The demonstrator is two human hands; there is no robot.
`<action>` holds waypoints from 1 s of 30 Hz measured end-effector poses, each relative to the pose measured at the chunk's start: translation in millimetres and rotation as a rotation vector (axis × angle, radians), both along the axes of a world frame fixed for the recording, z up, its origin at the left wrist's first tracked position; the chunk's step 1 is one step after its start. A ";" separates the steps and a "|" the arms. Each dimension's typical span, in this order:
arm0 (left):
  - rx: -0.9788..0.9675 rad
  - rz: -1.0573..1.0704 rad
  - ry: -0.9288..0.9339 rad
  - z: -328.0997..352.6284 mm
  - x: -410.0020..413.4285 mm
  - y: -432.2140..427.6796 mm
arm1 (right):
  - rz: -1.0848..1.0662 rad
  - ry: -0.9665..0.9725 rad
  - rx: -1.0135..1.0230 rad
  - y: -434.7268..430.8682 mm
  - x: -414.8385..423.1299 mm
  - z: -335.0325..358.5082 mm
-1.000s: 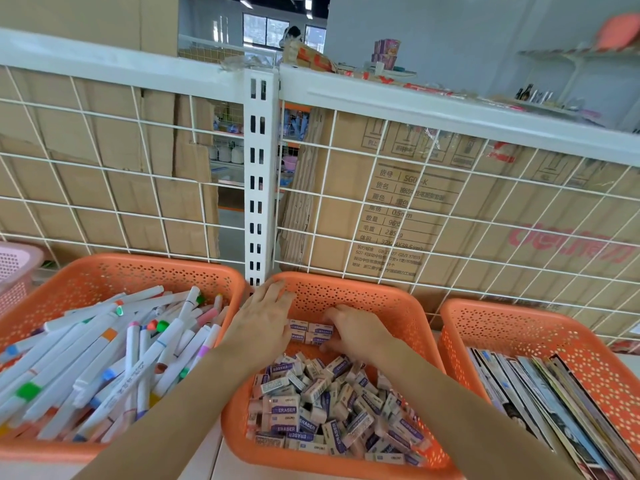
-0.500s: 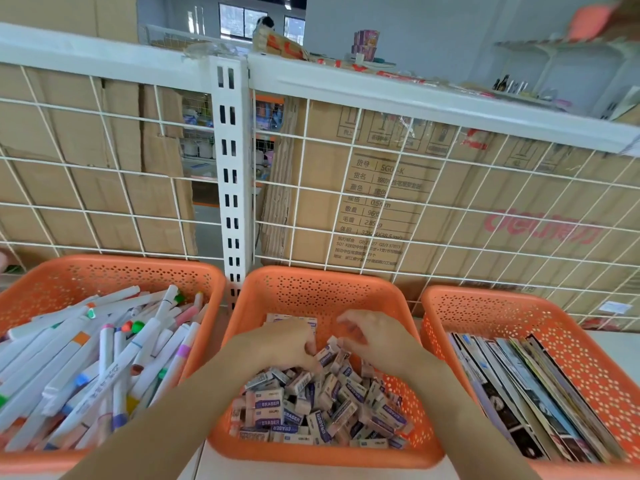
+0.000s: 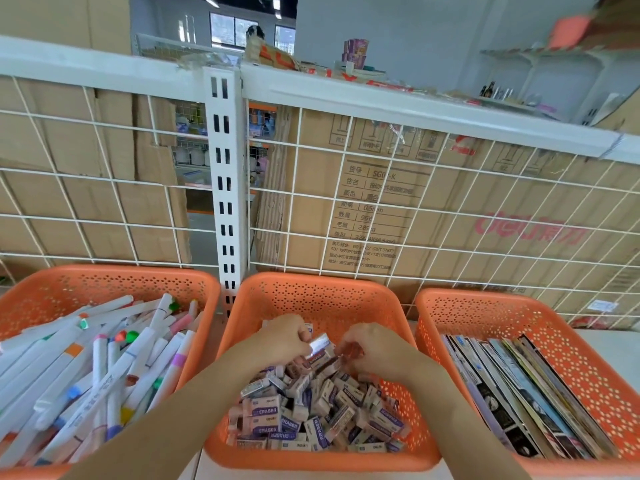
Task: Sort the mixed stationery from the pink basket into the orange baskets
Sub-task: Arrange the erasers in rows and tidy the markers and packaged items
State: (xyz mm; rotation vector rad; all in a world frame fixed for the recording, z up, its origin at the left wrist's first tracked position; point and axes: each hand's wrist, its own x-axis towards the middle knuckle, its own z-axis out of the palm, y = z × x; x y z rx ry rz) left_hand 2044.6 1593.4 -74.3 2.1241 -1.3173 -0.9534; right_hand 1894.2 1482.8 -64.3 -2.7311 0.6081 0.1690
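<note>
Erasers [image 3: 311,410] fill the middle orange basket [image 3: 322,292], grouped by kind; left hand [image 3: 284,337] pinches one, right hand [image 3: 377,351] curled, its grip unclear

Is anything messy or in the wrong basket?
Nothing is spilled or in the wrong basket. The markers lie criss-cross in the left basket, the erasers are a loose heap in the middle basket, and the booklets stand in a neat row in the right basket.
</note>
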 end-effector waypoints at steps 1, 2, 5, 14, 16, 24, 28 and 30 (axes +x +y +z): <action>-0.021 0.035 0.052 0.5 1.6 0.6 | -0.005 0.007 -0.011 0.4 0.4 0.4; -0.037 0.068 0.093 0.8 2.6 1.1 | -0.018 0.005 -0.015 1.2 0.6 0.8; -0.087 0.143 0.159 1.2 2.3 0.3 | -0.023 -0.008 -0.027 3.5 0.5 1.0; -0.170 0.271 0.252 2.5 6.1 -0.2 | -0.065 -0.140 0.048 2.4 4.0 -0.7; -0.199 0.308 0.313 4.8 6.9 0.1 | -0.193 -0.288 0.285 1.9 2.2 3.4; -0.253 0.245 0.606 19.1 -2.8 4.7 | -0.399 -0.441 0.804 8.4 5.7 17.4; -0.259 0.218 0.673 21.4 -1.6 8.4 | -0.424 -0.470 0.856 9.3 8.0 17.1; -0.270 0.212 0.689 21.8 -2.1 9.0 | -0.432 -0.492 0.860 10.3 9.0 17.9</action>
